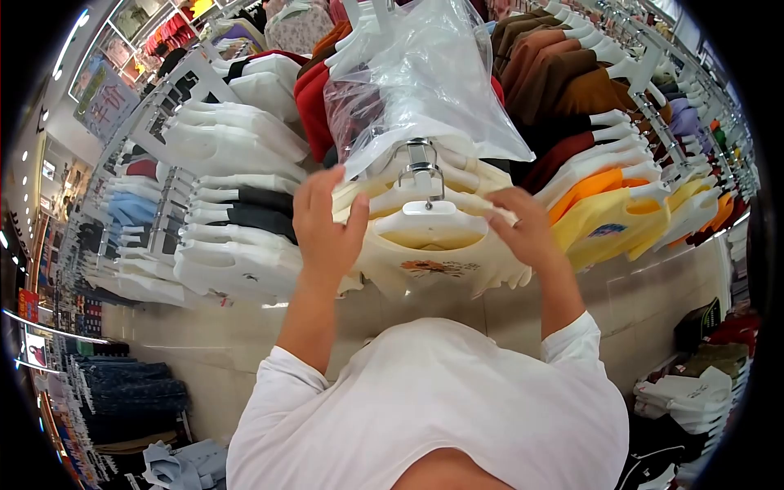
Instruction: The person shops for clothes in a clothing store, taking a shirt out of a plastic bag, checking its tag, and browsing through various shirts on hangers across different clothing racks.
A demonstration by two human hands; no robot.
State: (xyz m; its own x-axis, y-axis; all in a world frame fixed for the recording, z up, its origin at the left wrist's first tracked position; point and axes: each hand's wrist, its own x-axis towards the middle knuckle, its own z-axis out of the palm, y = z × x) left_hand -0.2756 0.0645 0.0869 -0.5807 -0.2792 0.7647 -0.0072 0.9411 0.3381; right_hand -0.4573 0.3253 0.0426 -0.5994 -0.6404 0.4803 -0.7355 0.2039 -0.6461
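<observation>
A cream T-shirt [437,266] with a flower print hangs from a white hanger [430,222] at the front of the rack, facing me. Its hanger is on a metal display hook [423,167]. My left hand [327,224] is raised at the shirt's left shoulder, thumb and fingers apart, nothing seen in it. On the other side my right hand [527,222] is by the right shoulder with fingers stretched out and parted; whether the fingertips touch the cloth is unclear. Behind the shirt, a clear plastic bag [433,73] lies over the garments.
White and black shirts [237,147] hang in rows on the left. To the right are yellow shirts [612,224] and brown tops [572,77]. Folded jeans [135,388] lie at lower left, with more garments [690,396] at lower right. Tiled floor [220,343] shows beneath.
</observation>
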